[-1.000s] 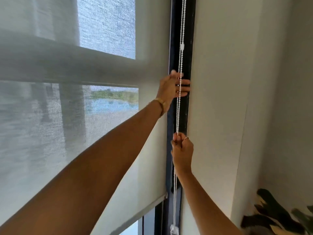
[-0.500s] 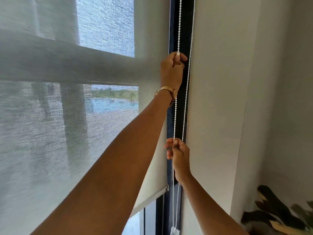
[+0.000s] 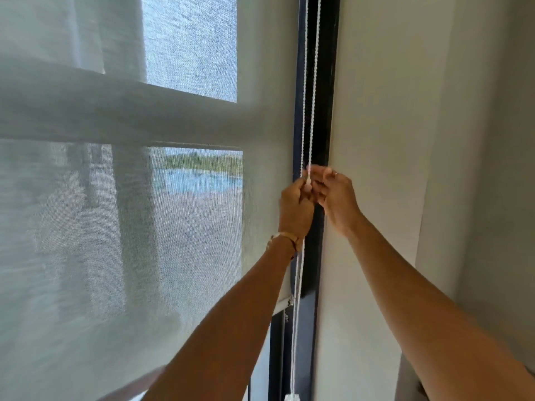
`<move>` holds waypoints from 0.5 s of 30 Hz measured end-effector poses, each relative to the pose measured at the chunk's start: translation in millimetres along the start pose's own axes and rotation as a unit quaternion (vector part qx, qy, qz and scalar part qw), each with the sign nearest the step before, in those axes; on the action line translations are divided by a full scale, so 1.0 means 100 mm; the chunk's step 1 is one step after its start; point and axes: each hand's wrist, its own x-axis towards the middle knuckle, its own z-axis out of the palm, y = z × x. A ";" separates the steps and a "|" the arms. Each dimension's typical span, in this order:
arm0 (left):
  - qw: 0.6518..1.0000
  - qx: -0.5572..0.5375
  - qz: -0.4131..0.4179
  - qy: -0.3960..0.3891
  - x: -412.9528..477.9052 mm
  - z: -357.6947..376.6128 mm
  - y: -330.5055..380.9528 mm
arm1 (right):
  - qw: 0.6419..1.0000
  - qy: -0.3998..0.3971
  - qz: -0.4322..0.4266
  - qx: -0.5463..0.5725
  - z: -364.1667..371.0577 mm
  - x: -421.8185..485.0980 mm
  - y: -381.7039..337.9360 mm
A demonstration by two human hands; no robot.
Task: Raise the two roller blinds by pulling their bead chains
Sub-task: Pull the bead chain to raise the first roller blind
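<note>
A white bead chain point(image 3: 304, 111) hangs in two strands in front of the dark window frame point(image 3: 325, 111). My left hand point(image 3: 295, 208), a gold bracelet on its wrist, is closed around the chain at mid height. Just to its right is my right hand point(image 3: 337, 195), its fingers loosely apart and the fingertips at the right strand; any grip there is blurred. The grey see-through roller blind point(image 3: 173, 256) covers the window on the left. Its bottom bar point(image 3: 282, 303) sits below my left wrist. A small white weight point(image 3: 291, 397) hangs at the chain's lower end.
A plain white surface point(image 3: 376, 169) runs along the right of the frame, with a grey wall point(image 3: 498, 169) beyond it. A strip of uncovered window point(image 3: 260, 357) shows under the blind's bottom bar.
My left hand has come down from high on the chain to mid height with the chain in it. My right hand rose from lower down to beside it. The blind's bottom bar sits higher.
</note>
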 end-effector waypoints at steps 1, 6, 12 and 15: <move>1.000 0.012 0.004 -0.002 -0.08 0.00 -0.08 | 1.000 0.003 -0.005 0.002 0.01 0.10 -0.10; 0.997 0.076 -0.024 -0.017 -0.43 -0.02 -0.47 | 1.000 -0.014 -0.020 0.005 0.17 0.46 -0.58; 0.993 0.077 -0.076 -0.046 -0.77 -0.08 -0.84 | 0.997 0.035 -0.046 -0.041 0.46 0.50 -0.71; 0.989 0.098 -0.081 -0.069 -0.85 -0.18 -0.95 | 0.991 0.058 -0.089 -0.083 0.49 0.35 -0.50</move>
